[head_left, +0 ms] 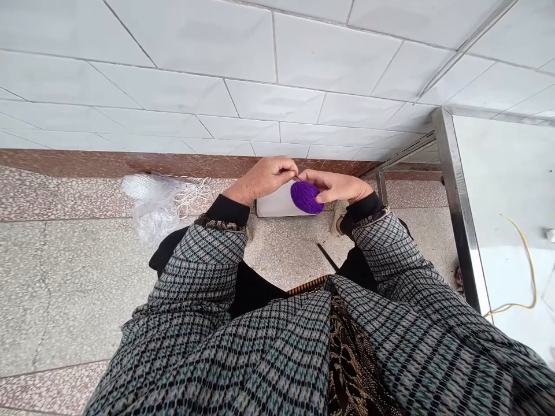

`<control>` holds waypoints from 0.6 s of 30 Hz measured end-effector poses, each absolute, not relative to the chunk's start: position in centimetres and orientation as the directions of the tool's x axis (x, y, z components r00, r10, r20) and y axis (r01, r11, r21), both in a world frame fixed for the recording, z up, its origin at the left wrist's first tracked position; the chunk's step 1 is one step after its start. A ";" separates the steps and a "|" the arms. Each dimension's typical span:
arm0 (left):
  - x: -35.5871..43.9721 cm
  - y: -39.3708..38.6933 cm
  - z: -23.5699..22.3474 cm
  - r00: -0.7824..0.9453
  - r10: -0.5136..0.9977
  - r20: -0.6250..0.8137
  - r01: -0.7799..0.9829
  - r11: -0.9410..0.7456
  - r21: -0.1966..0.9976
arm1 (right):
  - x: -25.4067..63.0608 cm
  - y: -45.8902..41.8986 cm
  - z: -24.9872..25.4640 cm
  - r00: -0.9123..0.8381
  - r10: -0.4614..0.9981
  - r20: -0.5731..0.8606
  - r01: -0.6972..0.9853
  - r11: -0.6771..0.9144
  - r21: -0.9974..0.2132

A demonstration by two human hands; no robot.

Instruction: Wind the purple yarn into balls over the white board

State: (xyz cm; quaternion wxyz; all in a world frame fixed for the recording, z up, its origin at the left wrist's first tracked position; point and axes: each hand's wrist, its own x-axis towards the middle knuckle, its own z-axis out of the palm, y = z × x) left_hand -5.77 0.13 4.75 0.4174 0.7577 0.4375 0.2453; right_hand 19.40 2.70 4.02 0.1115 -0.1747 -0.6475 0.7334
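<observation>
A ball of purple yarn (306, 197) is held in front of me, above a white box-like object (277, 203) on the floor. My right hand (336, 186) is closed around the ball's right side, thumb on its front. Just left of it, my left hand (271, 176) pinches a thin strand near the top of the ball, thumb against the forefinger. The two hands almost meet at the fingertips. The ball partly covers the white object below.
Clear plastic bags (155, 211) and loose white cord (193, 193) lie on the floor at left. A metal-framed table (466, 219) with a yellow wire (531, 271) stands at right. The tiled wall (243, 52) rises ahead. A dark stick (327, 257) shows between my legs.
</observation>
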 end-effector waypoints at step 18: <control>-5.7 0.2 4.2 0.511 0.860 0.008 0.413 -0.254 0.874 | 19.3 2.5 4.9 -0.873 0.481 -0.079 0.029 -0.110 -0.994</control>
